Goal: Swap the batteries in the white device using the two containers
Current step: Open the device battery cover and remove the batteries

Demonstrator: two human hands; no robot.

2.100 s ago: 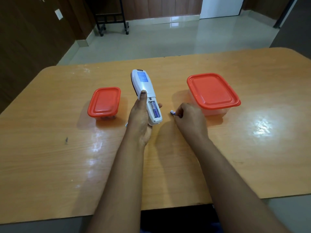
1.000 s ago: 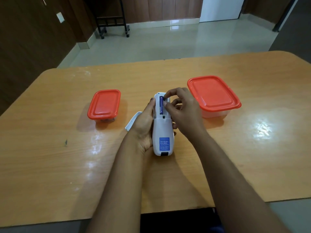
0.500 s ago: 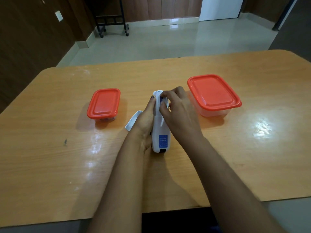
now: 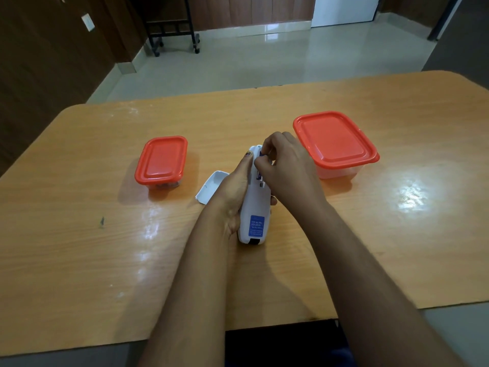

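Observation:
The white device lies lengthwise at the table's middle, blue label toward me, its battery bay open at the far end. My left hand grips its left side. My right hand is over the bay, fingertips pinching a blue battery that sits partly in the slot. The white battery cover lies loose just left of my left hand. A small red-lidded container stands to the left, a larger red-lidded container to the right; both lids are on.
The wooden table has a rounded far edge and a near edge close to my body. A black wheeled rack stands on the tiled floor beyond.
Earlier the device pointed away, with my right hand holding a battery beside it. It has since been turned label-end toward me, and my right fingers have closed down on the battery in the bay.

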